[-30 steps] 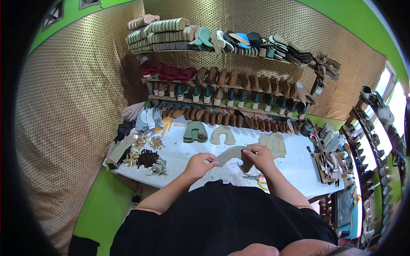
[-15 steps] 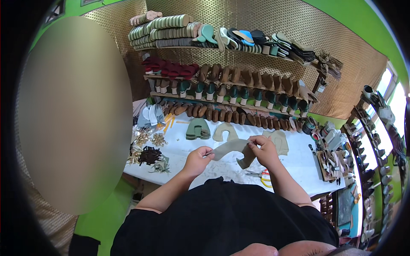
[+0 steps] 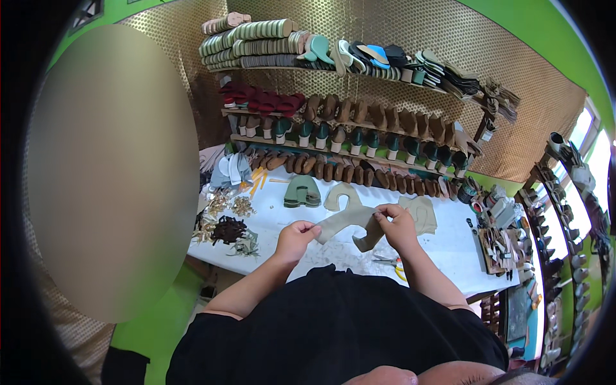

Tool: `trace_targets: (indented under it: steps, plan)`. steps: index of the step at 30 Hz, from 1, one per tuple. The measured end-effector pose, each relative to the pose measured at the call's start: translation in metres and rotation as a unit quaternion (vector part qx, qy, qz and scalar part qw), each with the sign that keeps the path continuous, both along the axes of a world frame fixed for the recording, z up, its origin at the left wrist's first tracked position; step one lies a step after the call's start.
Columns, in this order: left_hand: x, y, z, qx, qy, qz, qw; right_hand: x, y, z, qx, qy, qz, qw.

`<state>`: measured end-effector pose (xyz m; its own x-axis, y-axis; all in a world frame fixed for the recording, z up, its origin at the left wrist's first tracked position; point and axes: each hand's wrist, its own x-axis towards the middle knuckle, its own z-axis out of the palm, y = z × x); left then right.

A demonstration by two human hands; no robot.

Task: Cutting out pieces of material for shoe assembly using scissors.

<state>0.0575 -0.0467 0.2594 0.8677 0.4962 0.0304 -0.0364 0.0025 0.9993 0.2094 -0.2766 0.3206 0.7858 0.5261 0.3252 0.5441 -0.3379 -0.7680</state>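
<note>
A curved, grey-olive shoe-upper piece (image 3: 340,222), probably leather or a similar sheet, is stretched above the table between my hands. My left hand (image 3: 296,241) pinches its left end between thumb and fingers. The right hand (image 3: 396,230) is closed on the opposite side, where the piece bends and hangs down. Just beyond it on the table lie a stack of green U-shaped pieces (image 3: 301,192) and a beige U-shaped piece (image 3: 341,193). More beige pieces (image 3: 423,215) lie past my right hand. Scissors (image 3: 399,269) with yellow handles are partly hidden by my right forearm.
The white-topped table (image 3: 282,217) carries gold-coloured small parts (image 3: 242,206) and dark strips (image 3: 228,231) at left. A tool rack (image 3: 499,250) stands at right. Behind, shelves hold heeled shoes (image 3: 356,141), brown shoe parts (image 3: 337,172) and stacked soles (image 3: 266,48).
The left part of the shoe-upper piece has tilted, so more of its flat face shows. Both hands keep their hold. The whole view has shifted slightly.
</note>
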Motion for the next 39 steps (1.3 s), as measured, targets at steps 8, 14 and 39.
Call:
trace_targets:
  steps: [8,14,39]
  plan:
    - [0.002,0.007,-0.010,-0.026,-0.024,0.005,0.999,0.004,0.007,-0.011,0.059,0.050,-0.005,0.997]
    - [0.003,0.015,-0.021,-0.042,-0.048,0.015,0.998,0.009,0.013,-0.016,0.095,0.123,0.017,0.988]
    - [-0.001,-0.009,0.024,0.540,-0.070,-0.019,0.839,-0.037,0.041,-0.064,-0.014,-0.055,0.085,0.995]
